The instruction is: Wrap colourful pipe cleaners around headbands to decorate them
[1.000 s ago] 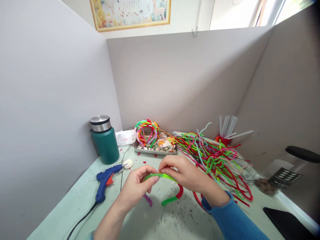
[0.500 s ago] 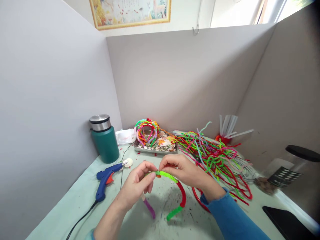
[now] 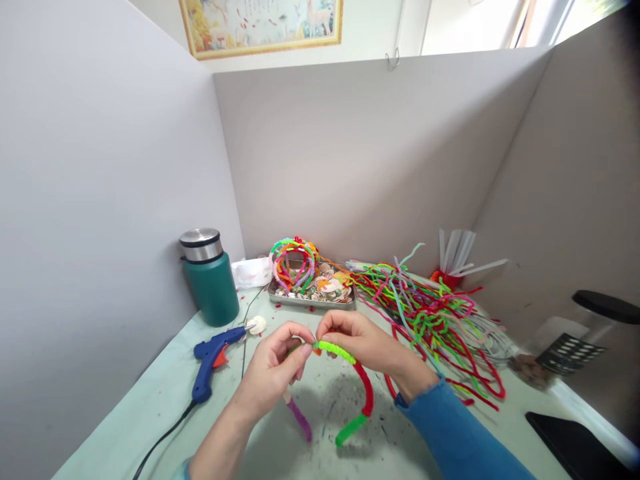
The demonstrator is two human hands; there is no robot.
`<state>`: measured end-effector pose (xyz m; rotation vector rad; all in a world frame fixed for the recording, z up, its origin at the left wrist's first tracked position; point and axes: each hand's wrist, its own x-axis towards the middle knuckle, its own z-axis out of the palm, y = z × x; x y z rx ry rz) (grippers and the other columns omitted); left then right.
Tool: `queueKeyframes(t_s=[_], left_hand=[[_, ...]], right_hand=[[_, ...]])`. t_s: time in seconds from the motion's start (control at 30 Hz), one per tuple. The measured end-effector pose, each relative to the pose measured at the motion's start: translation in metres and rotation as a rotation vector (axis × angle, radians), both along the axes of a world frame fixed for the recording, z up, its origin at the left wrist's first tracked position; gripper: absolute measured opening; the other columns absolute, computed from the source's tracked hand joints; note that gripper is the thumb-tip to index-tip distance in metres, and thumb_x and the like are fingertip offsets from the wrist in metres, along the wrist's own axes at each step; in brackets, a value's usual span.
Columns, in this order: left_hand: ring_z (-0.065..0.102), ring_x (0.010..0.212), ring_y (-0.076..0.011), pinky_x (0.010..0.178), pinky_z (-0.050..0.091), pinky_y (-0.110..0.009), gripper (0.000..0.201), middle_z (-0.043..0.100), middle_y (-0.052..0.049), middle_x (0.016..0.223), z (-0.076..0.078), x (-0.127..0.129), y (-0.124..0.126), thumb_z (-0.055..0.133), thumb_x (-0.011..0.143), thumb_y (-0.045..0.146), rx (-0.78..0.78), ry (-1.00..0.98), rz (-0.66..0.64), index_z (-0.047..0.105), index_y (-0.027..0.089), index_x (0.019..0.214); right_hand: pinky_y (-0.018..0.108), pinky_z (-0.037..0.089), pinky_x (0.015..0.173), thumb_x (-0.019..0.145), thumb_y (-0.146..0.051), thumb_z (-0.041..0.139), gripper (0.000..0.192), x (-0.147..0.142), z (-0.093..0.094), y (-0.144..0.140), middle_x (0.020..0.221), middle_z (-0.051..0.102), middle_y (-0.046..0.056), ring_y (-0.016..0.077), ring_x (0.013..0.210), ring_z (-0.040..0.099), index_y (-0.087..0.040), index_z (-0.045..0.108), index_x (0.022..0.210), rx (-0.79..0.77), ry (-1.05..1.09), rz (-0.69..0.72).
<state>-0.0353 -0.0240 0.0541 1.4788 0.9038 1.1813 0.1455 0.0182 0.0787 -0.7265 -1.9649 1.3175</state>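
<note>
Both my hands hold one arched headband (image 3: 363, 390) wrapped in fuzzy pipe cleaner: green at the top, red down the right side, green at that tip, purple at the left tip. My left hand (image 3: 273, 370) pinches the top of the arch from the left, thumb and fingers closed on it. My right hand (image 3: 361, 340) pinches it just to the right, fingers curled over the green part. The band hangs above the pale green table (image 3: 150, 407), tips pointing down toward me.
A blue glue gun (image 3: 210, 357) with a black cord lies to the left, a teal flask (image 3: 209, 280) behind it. A metal tray (image 3: 310, 298) of shells and finished headbands stands at the back. A pile of coloured pipe cleaners (image 3: 430, 313) spreads to the right. Grey partitions wall in the table.
The headband has been turned in my hands so its arch hangs lower and its red side and green tip now show fully. Both hands stayed close together at its top.
</note>
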Motion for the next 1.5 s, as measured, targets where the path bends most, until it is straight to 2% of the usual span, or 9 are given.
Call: queueKeyframes(t_s=[0.17,0.27,0.47,0.67,0.8,0.97,1.2,1.3,1.5], left_hand=[[0.040,0.049,-0.0038,0.045,0.031,-0.019,0.011,0.054,0.000,0.080,-0.001,-0.001,0.000,0.056,0.082,0.029,0.013,0.012,-0.010,0.054,0.018,0.085],[0.040,0.049,-0.0039,0.045,0.032,-0.019,0.011,0.054,0.000,0.083,-0.001,-0.002,0.000,0.055,0.083,0.028,0.031,0.041,0.005,0.054,0.018,0.086],[0.054,0.086,-0.0156,0.073,0.043,-0.026,0.009,0.054,-0.004,0.094,-0.001,0.001,0.001,0.059,0.078,0.018,0.272,0.189,0.094,0.056,0.019,0.086],[0.055,0.083,-0.0162,0.071,0.043,-0.026,0.003,0.057,-0.004,0.086,-0.002,0.002,0.003,0.061,0.078,0.020,0.455,0.345,0.212,0.059,0.018,0.079],[0.056,0.079,-0.0157,0.070,0.043,-0.026,0.003,0.059,-0.004,0.082,0.001,0.001,0.003,0.061,0.078,0.021,0.479,0.380,0.202,0.061,0.018,0.076],[0.057,0.074,-0.0152,0.066,0.043,-0.026,0.005,0.061,-0.003,0.077,0.005,-0.001,0.002,0.063,0.076,0.021,0.421,0.364,0.181,0.064,0.017,0.073],[0.057,0.069,-0.0149,0.059,0.042,-0.024,0.006,0.063,-0.004,0.076,0.007,0.000,0.000,0.065,0.074,0.021,0.345,0.321,0.176,0.065,0.017,0.069],[0.056,0.067,-0.0143,0.058,0.041,-0.024,0.007,0.064,-0.003,0.075,0.007,0.001,-0.002,0.064,0.074,0.021,0.337,0.363,0.207,0.064,0.017,0.069],[0.051,0.058,-0.0108,0.057,0.039,-0.023,0.009,0.062,-0.001,0.072,0.004,0.001,-0.002,0.061,0.077,0.022,0.450,0.510,0.355,0.061,0.018,0.069]], right_hand=[[0.020,0.038,0.057,0.077,-0.030,0.062,0.017,0.000,-0.005,0.002,0.068,0.056,-0.002,0.0082,0.060,0.049,-0.013,0.060,0.078,-0.132,0.090,0.097],[0.021,0.040,0.057,0.076,-0.030,0.064,0.017,-0.001,-0.006,0.003,0.068,0.057,-0.002,0.0088,0.060,0.052,-0.013,0.060,0.078,-0.196,0.123,0.092],[0.021,0.042,0.054,0.072,-0.028,0.067,0.015,-0.005,-0.010,0.005,0.063,0.056,-0.003,0.0086,0.056,0.051,-0.014,0.061,0.073,-0.302,0.228,0.027],[0.022,0.042,0.056,0.073,-0.026,0.066,0.013,-0.004,-0.015,0.005,0.066,0.057,-0.002,0.0093,0.058,0.052,-0.014,0.062,0.077,-0.341,0.230,0.096],[0.020,0.038,0.057,0.071,-0.022,0.067,0.011,0.001,-0.011,0.006,0.070,0.057,-0.002,0.0081,0.060,0.048,-0.014,0.063,0.078,-0.256,0.185,0.080],[0.019,0.034,0.053,0.073,-0.017,0.062,0.003,0.002,0.000,0.002,0.067,0.055,-0.003,0.0080,0.059,0.044,-0.015,0.062,0.076,-0.058,0.077,-0.004],[0.019,0.039,0.061,0.076,-0.007,0.055,0.012,0.000,0.014,-0.012,0.073,0.060,-0.003,0.0094,0.068,0.052,-0.016,0.062,0.076,0.210,-0.013,-0.077],[0.018,0.040,0.061,0.077,-0.007,0.054,0.013,0.000,0.014,-0.013,0.075,0.061,-0.003,0.0097,0.069,0.054,-0.017,0.062,0.078,0.287,-0.046,-0.099],[0.020,0.042,0.066,0.080,-0.010,0.053,0.011,-0.009,0.003,-0.011,0.077,0.063,-0.002,0.0113,0.073,0.056,-0.018,0.061,0.080,0.299,-0.032,-0.198]])
